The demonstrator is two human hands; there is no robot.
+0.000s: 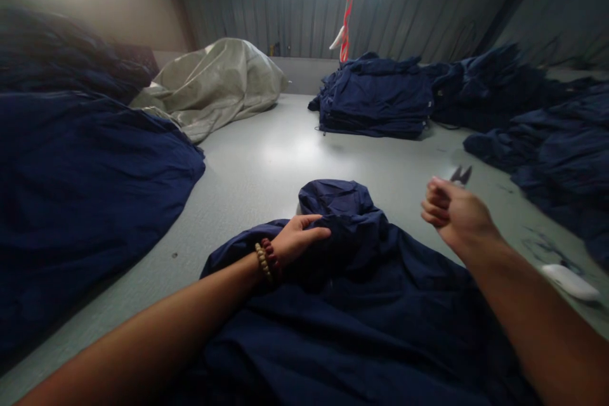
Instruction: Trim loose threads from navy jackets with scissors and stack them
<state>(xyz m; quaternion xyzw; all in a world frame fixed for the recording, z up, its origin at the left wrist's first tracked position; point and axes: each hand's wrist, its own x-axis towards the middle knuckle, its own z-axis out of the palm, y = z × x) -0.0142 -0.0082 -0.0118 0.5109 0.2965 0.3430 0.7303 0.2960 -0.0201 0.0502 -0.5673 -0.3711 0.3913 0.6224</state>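
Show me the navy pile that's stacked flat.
The layered stack of navy garments at the far side of the table, under the hanging red strap; the other navy piles are loose, rumpled heaps.

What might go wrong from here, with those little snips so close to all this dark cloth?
The open blades of the small snips in the right hand are near the navy cloth under the left hand, so a slip might nick the cloth or that hand. The beaded bracelets on the left wrist touch the fabric and could perhaps snag it.
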